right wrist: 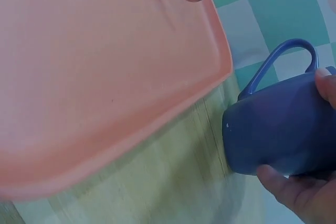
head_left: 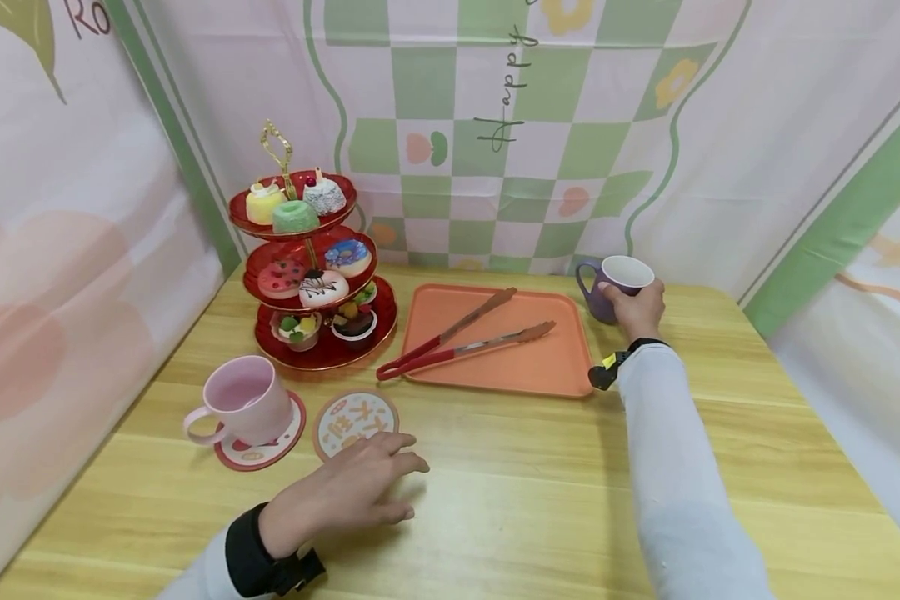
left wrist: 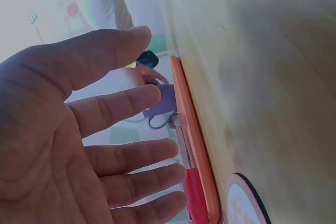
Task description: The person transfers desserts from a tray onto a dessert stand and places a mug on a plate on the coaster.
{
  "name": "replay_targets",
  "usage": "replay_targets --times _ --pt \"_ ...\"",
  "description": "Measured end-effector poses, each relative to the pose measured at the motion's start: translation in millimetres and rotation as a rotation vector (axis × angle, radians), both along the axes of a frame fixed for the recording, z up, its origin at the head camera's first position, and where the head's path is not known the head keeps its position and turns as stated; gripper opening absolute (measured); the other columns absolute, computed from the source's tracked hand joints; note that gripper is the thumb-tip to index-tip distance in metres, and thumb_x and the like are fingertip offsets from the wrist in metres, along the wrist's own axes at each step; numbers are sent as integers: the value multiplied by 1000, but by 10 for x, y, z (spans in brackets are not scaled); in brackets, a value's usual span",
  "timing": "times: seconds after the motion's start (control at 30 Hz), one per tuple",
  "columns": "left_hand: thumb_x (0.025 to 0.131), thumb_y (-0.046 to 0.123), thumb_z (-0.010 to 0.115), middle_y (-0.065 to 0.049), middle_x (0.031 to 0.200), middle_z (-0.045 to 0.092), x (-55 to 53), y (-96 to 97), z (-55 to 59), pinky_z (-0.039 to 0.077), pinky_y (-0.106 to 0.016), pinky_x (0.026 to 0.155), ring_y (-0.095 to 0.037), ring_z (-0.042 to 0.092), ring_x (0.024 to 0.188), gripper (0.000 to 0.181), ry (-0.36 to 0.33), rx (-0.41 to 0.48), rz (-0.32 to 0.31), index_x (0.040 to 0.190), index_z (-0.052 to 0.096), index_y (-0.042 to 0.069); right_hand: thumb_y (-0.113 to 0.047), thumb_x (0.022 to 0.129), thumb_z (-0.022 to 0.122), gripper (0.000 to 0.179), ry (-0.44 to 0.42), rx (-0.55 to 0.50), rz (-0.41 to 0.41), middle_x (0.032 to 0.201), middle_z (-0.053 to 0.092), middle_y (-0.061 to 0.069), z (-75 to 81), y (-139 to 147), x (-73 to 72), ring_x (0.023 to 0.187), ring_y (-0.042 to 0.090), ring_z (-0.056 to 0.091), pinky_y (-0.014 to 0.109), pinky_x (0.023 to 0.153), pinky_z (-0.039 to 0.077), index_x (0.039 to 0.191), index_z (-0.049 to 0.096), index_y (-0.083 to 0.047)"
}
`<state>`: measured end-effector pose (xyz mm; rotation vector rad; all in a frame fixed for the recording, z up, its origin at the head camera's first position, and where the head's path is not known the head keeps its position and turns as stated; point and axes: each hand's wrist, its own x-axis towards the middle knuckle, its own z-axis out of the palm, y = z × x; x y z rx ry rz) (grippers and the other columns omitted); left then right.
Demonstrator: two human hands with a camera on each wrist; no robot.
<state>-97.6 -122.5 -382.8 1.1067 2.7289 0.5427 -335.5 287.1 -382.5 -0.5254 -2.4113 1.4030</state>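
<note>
At the back right of the table, my right hand (head_left: 640, 310) grips a purple mug (head_left: 603, 304) with a white inside. In the right wrist view, thumb and fingers lie on opposite sides of the mug (right wrist: 283, 124), and its handle points away from the palm. My left hand (head_left: 352, 487) hovers over the front of the table, fingers spread and holding nothing. Just beyond its fingers lies a round coaster (head_left: 356, 421) with orange lettering, partly hidden by the hand. A pink mug (head_left: 249, 404) stands on another round coaster (head_left: 297, 429) to the left.
An orange tray (head_left: 495, 367) lies at the back middle, with red-handled tongs (head_left: 427, 360) resting open across it. To its left stands a red three-tier stand (head_left: 322, 357) bearing several cakes, donuts and tarts. A patterned cloth (head_left: 510, 167) hangs behind the table.
</note>
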Motion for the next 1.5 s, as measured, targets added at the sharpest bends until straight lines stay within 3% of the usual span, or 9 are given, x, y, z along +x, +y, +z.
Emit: replay_targets --times 0.4,0.63,0.8,1.03,1.2,1.5 --pt "81 32 72 -12 126 51 -14 -10 -41 40 -44 91 -25 48 114 43 -22 12 -4 117 60 14 -36 83 67 86 73 24 -37 138 30 24 -2 58 44 127 33 30 37 105 23 140 16 4" --pt "81 33 72 -12 124 52 -19 -5 -28 42 -44 89 -24 49 113 46 7 2 8 120 58 13 -41 83 66 87 115 33 -7 138 31 23 113 53 18 127 32 30 37 104 24 140 19 3" --pt "81 34 72 -12 124 52 -34 2 -22 42 -44 88 -24 49 113 46 28 1 3 120 58 14 -39 82 67 84 124 73 8 136 34 25 93 55 10 126 35 32 40 104 24 138 22 5" --pt "80 35 72 -9 120 54 -69 15 -37 40 -47 88 -23 50 112 43 53 3 7 117 61 15 -36 84 67 81 162 107 69 134 36 26 49 84 111 124 36 35 42 102 27 138 26 7" --pt "81 34 71 -10 121 54 -101 31 -52 39 -47 89 -23 49 113 39 31 23 18 115 62 15 -36 83 68 80 192 112 133 133 39 25 78 81 228 122 36 38 43 101 30 137 28 7" --pt "81 34 72 -10 121 55 -212 57 -55 39 -47 90 -23 48 114 36 38 39 -17 112 65 17 -36 84 68 76 196 156 259 127 43 29 43 -15 370 117 37 42 47 96 33 131 31 11"
